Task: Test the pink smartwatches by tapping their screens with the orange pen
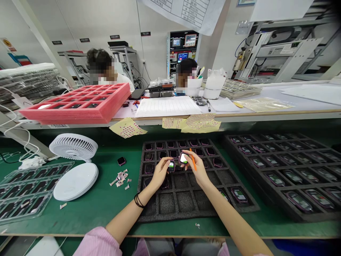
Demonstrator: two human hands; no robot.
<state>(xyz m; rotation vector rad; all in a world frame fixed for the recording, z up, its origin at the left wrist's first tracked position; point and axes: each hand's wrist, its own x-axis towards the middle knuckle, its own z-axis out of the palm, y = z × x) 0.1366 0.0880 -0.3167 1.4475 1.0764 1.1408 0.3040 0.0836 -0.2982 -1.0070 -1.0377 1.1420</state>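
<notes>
My left hand [160, 172] is closed on a smartwatch case [171, 165] with a lit white and green screen, just above the black foam tray [165, 203]. In my right hand [197, 168] is a second smartwatch case [183, 158], also lit, tilted toward me. An orange stick-like tool [193, 160] sticks up between the fingers of that same hand. Dark-screened watch cases fill most of the tray's far rows, while several nearer compartments hold nothing. One lit watch case [239, 194] sits in the tray's near right corner. My forearms hide part of the tray.
A second foam tray [282, 209] of lit watches lies right. On the left are a white fan [76, 181], clear plastic trays [34, 209], a loose watch [121, 161] and paper scraps [121, 179]. A shelf above bears a pink foam tray [106, 110]. Two people sit beyond.
</notes>
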